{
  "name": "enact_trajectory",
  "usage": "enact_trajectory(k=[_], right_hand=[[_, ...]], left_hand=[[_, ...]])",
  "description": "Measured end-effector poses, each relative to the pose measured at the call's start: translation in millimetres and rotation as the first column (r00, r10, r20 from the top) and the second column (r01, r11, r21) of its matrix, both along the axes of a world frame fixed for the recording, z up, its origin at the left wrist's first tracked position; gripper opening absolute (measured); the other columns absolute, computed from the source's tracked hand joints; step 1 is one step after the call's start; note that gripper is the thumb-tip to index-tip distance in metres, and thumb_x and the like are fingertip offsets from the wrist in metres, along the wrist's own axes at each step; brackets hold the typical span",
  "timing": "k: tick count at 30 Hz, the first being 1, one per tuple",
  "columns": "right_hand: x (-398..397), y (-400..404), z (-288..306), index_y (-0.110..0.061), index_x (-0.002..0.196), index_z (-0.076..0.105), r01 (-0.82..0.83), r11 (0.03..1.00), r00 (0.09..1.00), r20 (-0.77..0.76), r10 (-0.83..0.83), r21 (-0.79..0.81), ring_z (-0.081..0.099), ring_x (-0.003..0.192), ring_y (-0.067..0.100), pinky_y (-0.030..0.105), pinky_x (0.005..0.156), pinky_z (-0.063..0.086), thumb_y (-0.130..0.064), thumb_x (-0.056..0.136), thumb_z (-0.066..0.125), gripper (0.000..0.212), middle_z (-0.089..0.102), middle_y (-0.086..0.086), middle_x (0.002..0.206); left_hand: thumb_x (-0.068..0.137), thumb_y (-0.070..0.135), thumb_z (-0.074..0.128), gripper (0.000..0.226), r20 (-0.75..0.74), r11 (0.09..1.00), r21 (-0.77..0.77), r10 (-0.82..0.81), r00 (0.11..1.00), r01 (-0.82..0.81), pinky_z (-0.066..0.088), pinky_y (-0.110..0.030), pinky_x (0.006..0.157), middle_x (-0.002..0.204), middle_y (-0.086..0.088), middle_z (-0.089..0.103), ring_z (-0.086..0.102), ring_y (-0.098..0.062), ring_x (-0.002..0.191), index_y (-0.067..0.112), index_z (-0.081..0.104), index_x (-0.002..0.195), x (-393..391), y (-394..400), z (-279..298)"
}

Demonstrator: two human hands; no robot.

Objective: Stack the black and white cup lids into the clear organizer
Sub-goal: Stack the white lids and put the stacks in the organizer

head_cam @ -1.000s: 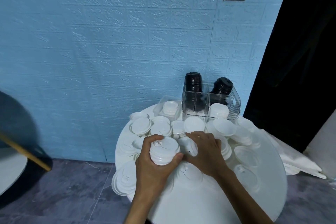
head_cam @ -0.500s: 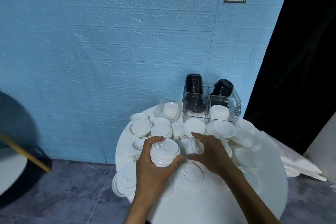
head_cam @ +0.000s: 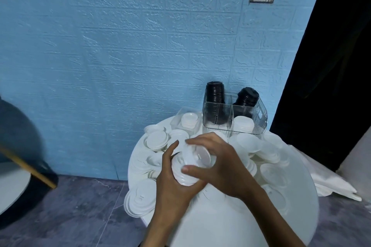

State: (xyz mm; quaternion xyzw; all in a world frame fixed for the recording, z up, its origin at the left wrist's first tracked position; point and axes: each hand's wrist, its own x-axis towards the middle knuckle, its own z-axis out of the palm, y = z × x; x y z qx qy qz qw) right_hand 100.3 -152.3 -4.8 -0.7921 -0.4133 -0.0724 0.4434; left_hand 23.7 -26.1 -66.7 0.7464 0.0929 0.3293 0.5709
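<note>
A short stack of white lids point(head_cam: 185, 174) was held above the near middle of the round white table point(head_cam: 251, 216), cupped from below and from the left by the left hand point(head_cam: 172, 182), whose fingers curled round its rim. The right hand point(head_cam: 222, 164) pinched a further white lid point(head_cam: 200, 155) between thumb and fingertips and tilted it onto the top of the stack, probably so that the lids could be gathered into one column before being carried across. Loose white lids point(head_cam: 156, 140) lay scattered and partly overlapping over the far and left parts of the table, some overhanging its edge. At the far edge, against the blue wall point(head_cam: 120, 46), stood the clear organizer point(head_cam: 232, 116): its two rear compartments each held a tall stack of black lids point(head_cam: 215, 92), and the front right one held a low stack of white lids point(head_cam: 244, 124). Judged from this, the black lids were largely sorted and the white ones mostly remained. A smaller clear container point(head_cam: 186, 118) with white lids stood just left of the organizer. A white cloth point(head_cam: 325, 178) draped off the right side.
</note>
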Motion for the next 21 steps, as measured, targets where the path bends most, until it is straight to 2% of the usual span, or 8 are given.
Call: enact_trajectory(k=[2, 4, 8, 11, 14, 17, 19, 21], right_hand=[[-1, 5, -5, -0.035, 0.124, 0.067, -0.051, 0.997, 0.996, -0.078, 0.046, -0.060, 0.059, 0.115, -0.001, 0.023, 0.102, 0.045, -0.057, 0.065, 0.085, 0.066, 0.062, -0.020, 0.118], [-1, 7, -9, -0.035, 0.120, 0.063, -0.046, 0.998, 0.987, -0.155, 0.041, -0.032, 0.060, 0.116, 0.002, 0.028, 0.102, 0.047, -0.052, 0.061, 0.090, 0.067, 0.065, -0.021, 0.117], [-2, 3, -15, -0.033, 0.110, 0.061, 0.001, 1.000, 0.963, -0.269, 0.006, 0.028, 0.066, 0.104, 0.004, 0.027, 0.093, 0.051, -0.038, 0.061, 0.095, 0.060, 0.071, -0.015, 0.107], [0, -1, -17, -0.033, 0.109, 0.060, 0.011, 1.000, 0.951, -0.309, -0.007, 0.011, 0.066, 0.103, 0.003, 0.027, 0.093, 0.051, -0.044, 0.063, 0.092, 0.057, 0.071, -0.016, 0.106], [3, -8, -19, -0.035, 0.117, 0.053, 0.018, 1.000, 0.944, -0.330, -0.020, -0.010, 0.063, 0.111, -0.001, 0.019, 0.096, 0.047, -0.044, 0.064, 0.091, 0.066, 0.069, -0.018, 0.115], [10, -21, -21, -0.032, 0.126, 0.054, 0.032, 0.999, 0.934, -0.357, -0.023, 0.020, 0.063, 0.110, -0.007, 0.012, 0.090, 0.047, -0.046, 0.077, 0.083, 0.059, 0.063, -0.022, 0.123], [21, -33, -26, -0.029, 0.124, 0.060, 0.155, 0.986, 0.928, -0.352, -0.122, 0.067, 0.064, 0.106, -0.007, 0.012, 0.085, 0.049, -0.058, 0.078, 0.069, 0.055, 0.065, -0.019, 0.121], [35, -47, -35, -0.034, 0.119, 0.063, 0.348, 0.936, 0.907, -0.272, -0.321, 0.056, 0.064, 0.104, -0.001, 0.018, 0.086, 0.052, -0.065, 0.076, 0.062, 0.053, 0.065, -0.020, 0.119]], left_hand=[[0.054, 0.037, 0.088, 0.100, 0.004, 0.999, 0.027, -0.031, 1.000, 0.031, 0.040, 0.002, 0.083, 0.127, 0.052, 0.049, 0.053, 0.023, 0.114, 0.051, 0.038, 0.140, -1, -4, 0], [0.055, 0.028, 0.086, 0.099, 0.004, 0.999, 0.030, -0.032, 0.999, 0.032, 0.041, 0.001, 0.084, 0.126, 0.051, 0.051, 0.055, 0.022, 0.113, 0.052, 0.039, 0.139, 0, -5, -1], [0.054, 0.040, 0.081, 0.087, 0.005, 0.999, 0.034, -0.035, 0.999, 0.035, 0.046, -0.008, 0.092, 0.131, 0.039, 0.058, 0.058, 0.012, 0.121, 0.048, 0.050, 0.135, 2, -6, -3], [0.057, 0.040, 0.080, 0.077, 0.019, 0.998, 0.061, -0.023, 1.000, 0.022, 0.048, -0.023, 0.103, 0.133, 0.027, 0.063, 0.057, 0.001, 0.128, 0.043, 0.057, 0.131, 4, -11, -5], [0.061, 0.034, 0.085, 0.069, 0.022, 0.996, 0.084, -0.013, 1.000, 0.011, 0.051, -0.031, 0.101, 0.127, 0.019, 0.067, 0.061, -0.007, 0.124, 0.041, 0.061, 0.125, 9, -17, -8], [0.059, 0.042, 0.086, 0.062, 0.013, 0.996, 0.085, 0.004, 1.000, -0.005, 0.052, -0.024, 0.092, 0.117, 0.022, 0.068, 0.066, -0.005, 0.112, 0.046, 0.057, 0.114, 14, -24, -6], [0.059, 0.050, 0.086, 0.061, 0.017, 0.997, 0.072, 0.006, 1.000, -0.007, 0.050, -0.019, 0.089, 0.116, 0.022, 0.067, 0.066, -0.005, 0.109, 0.046, 0.055, 0.111, 18, -28, -3], [0.058, 0.048, 0.088, 0.062, 0.015, 0.999, 0.046, -0.010, 1.000, 0.010, 0.049, -0.018, 0.088, 0.115, 0.021, 0.068, 0.065, -0.006, 0.108, 0.041, 0.056, 0.110, 22, -30, -3]])
